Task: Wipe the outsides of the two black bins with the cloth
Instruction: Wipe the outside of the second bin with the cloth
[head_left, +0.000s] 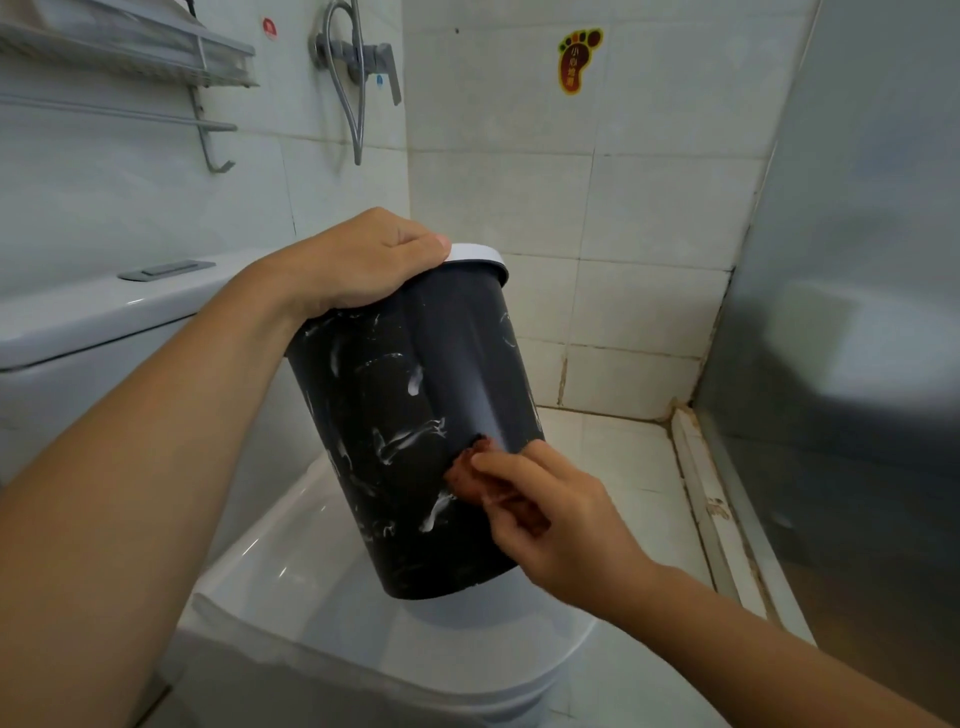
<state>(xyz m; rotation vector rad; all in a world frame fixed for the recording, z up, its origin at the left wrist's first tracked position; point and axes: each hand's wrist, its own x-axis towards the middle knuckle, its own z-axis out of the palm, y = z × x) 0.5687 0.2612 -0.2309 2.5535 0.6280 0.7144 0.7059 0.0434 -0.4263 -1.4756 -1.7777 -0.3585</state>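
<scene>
While the fingers (511, 470) of the right hand (566, 525) pinch a reddish-brown cloth (470, 470) and press it against the lower side of the black bin (415, 415), the left hand (363, 265) curls over the bin's white rim (483, 257), clamped on it from above. Tilted, the bin hangs above the closed toilet lid (311, 587), its dark wall streaked with white smears. Behind stand the cistern (104, 312), a tiled wall (623, 208) with a foot-shaped sticker (576, 60), and a shower tap (363, 57).

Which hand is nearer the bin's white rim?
Left. The left hand grips the black bin at its top, thumb on the white rim. The right hand is low on the bin's side, pressing the cloth against it, well below the rim.
</scene>
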